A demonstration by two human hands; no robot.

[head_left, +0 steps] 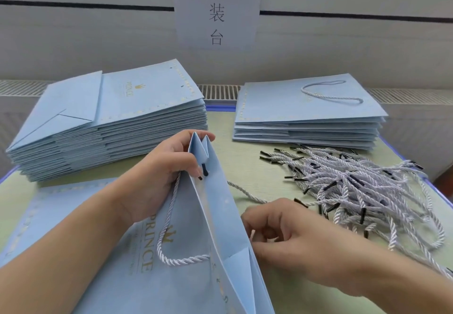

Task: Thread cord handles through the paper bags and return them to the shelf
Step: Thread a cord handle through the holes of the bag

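Pale blue paper bag [215, 215] is standing half-open on the table [257, 179] in the head view. Left hand [157, 176] is gripping its folded top corner, thumb pinning a black cord tip beside the punched hole. White twisted cord [169, 228] is looping down the front panel. Right hand [289, 237] is curling against the bag's far panel; what it is gripping cannot be told. Loose cords [355, 186] are lying near. The paper is probably light and easily creased, so holding near the reinforced rim seems best.

left hand [157, 179] gripping paper bag [215, 215], cords [355, 191]
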